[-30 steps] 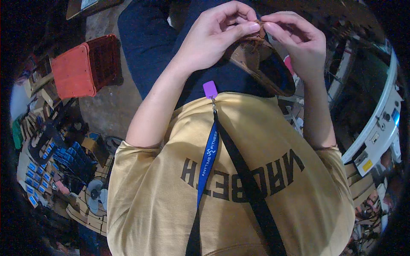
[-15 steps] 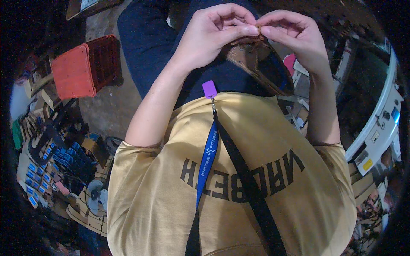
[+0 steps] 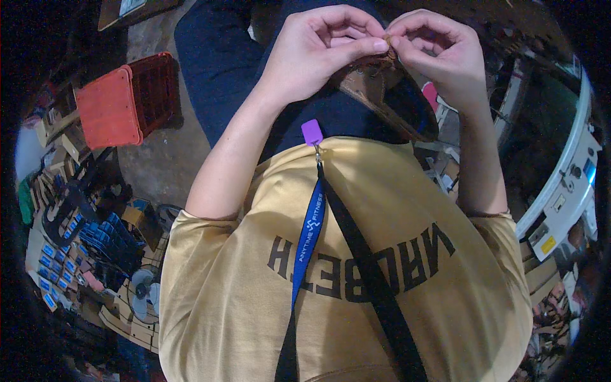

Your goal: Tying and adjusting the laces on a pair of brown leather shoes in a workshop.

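Both hands meet at the top, above my dark trousers (image 3: 216,76). My left hand (image 3: 312,54) pinches a small brownish piece (image 3: 389,41) between thumb and forefinger. My right hand (image 3: 449,57) pinches the same piece from the other side, its thumb and forefinger close to the left fingertips. The piece is too small and too covered to name its kind. Just under the hands lies a brown leather item (image 3: 366,86) that looks like a shoe, partly hidden by the fingers and wrists.
A red plastic crate (image 3: 108,105) stands on the floor to the left. Farther down the left are stacked boxes (image 3: 54,267) and a fan (image 3: 143,293). A curved white machine edge (image 3: 563,178) runs along the right. A lanyard (image 3: 312,216) with a purple tag (image 3: 312,132) hangs over my shirt.
My right hand has shifted slightly, its forefinger now bent higher over the small piece. The left hand stays almost where it was.
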Motion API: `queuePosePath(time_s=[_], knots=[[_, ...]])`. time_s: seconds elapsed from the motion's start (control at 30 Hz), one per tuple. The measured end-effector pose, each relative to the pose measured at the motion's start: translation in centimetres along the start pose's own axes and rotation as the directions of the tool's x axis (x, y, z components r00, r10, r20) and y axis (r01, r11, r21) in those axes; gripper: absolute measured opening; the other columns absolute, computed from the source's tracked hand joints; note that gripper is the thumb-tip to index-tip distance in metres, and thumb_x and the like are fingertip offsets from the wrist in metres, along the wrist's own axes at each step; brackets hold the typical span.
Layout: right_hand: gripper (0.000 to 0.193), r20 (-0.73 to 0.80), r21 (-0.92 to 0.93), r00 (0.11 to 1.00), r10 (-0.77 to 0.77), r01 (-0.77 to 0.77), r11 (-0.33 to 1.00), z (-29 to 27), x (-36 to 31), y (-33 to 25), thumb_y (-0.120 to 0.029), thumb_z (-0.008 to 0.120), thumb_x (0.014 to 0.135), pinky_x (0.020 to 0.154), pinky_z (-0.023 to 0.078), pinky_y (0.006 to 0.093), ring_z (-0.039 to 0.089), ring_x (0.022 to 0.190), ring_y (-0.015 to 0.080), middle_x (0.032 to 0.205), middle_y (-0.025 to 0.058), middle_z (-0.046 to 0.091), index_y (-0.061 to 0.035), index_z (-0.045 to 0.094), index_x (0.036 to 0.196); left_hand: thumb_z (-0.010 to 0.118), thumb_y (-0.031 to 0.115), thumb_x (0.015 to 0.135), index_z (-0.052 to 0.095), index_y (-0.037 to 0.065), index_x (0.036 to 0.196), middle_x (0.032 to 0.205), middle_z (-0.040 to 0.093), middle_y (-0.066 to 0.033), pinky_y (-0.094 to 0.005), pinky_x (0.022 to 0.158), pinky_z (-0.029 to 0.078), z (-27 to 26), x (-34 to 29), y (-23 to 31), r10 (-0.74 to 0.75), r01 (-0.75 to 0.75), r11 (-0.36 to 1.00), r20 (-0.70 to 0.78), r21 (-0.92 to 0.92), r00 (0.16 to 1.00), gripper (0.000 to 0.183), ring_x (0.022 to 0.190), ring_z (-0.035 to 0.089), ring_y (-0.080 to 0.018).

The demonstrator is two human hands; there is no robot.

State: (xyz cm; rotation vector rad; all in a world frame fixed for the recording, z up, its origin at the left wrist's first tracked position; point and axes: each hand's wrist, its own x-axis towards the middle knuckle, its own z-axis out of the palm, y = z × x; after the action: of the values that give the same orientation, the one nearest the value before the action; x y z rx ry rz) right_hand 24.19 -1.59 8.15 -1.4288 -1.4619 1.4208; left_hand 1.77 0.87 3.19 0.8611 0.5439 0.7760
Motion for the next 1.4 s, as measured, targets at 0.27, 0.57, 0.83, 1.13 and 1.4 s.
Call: queuePosePath(time_s=[0.27,0.57,0.83,1.13,1.4], knots=[[0.011,0.01,-0.116,0.995,-0.097,0.097,0.989,0.6,-0.2,-1.0,0.003,0.071,0.092,0.078,0.053,0.0207,0.067,0.094,0.0093,0.108,0.0071,0.071,0.0033,0.075,0.102,0.075,0.004,0.095,0.064,-0.002,0.107,0.098,0.068,-0.0024,-0.0203,0.081,0.053,-0.1,-0.6,-0.5,0.06,-0.059,0.998,-0.016,0.033,0.998,0.017,0.09,0.065,-0.0055],[0.009,-0.12,-0.364,0.982,-0.144,0.091,0.927,1.9,0.1,-3.4,-0.002,0.081,0.077,0.06,0.048,0.0231,0.063,0.069,0.0074,0.081,0.0046,0.07,-0.0008,0.074,0.083,0.075,0.0,0.094,0.067,-0.005,0.107,0.102,0.069,-0.0042,-0.022,0.083,0.054,0.9,-0.9,0.8,0.098,-0.075,0.965,-0.078,0.252,0.992,0.016,0.092,0.066,-0.0076],[0.006,-0.121,-0.365,0.94,-0.319,0.257,0.895,1.3,-0.1,-1.6,-0.003,0.077,0.086,0.061,0.049,0.0216,0.061,0.072,0.0042,0.083,0.0012,0.069,-0.0002,0.071,0.087,0.075,-0.001,0.094,0.071,-0.006,0.105,0.1,0.072,-0.0072,-0.025,0.085,0.057,0.1,-1.1,0.1,0.172,-0.151,0.966,-0.086,0.208,0.981,0.013,0.094,0.07,-0.0114],[0.01,0.117,0.122,0.993,0.027,-0.042,0.992,-0.2,-0.2,0.0,-0.002,0.076,0.093,0.074,0.05,0.0231,0.063,0.083,0.0087,0.096,0.0064,0.069,0.0032,0.075,0.101,0.073,-0.003,0.094,0.07,-0.005,0.107,0.103,0.073,-0.0096,-0.0263,0.087,0.059,0.0,-1.0,-0.2,0.167,-0.16,0.984,-0.089,0.084,0.982,0.013,0.096,0.071,-0.0129],[0.008,0.11,0.229,0.993,0.046,-0.07,0.971,-0.1,-0.3,0.9,-0.004,0.075,0.094,0.077,0.053,0.0241,0.065,0.086,0.0104,0.098,0.0053,0.069,0.0004,0.074,0.101,0.075,-0.002,0.093,0.071,-0.005,0.106,0.1,0.073,-0.0083,-0.0269,0.085,0.058,0.2,-1.0,0.1,0.199,-0.18,0.965,-0.084,0.193,0.976,0.014,0.094,0.07,-0.0131]])
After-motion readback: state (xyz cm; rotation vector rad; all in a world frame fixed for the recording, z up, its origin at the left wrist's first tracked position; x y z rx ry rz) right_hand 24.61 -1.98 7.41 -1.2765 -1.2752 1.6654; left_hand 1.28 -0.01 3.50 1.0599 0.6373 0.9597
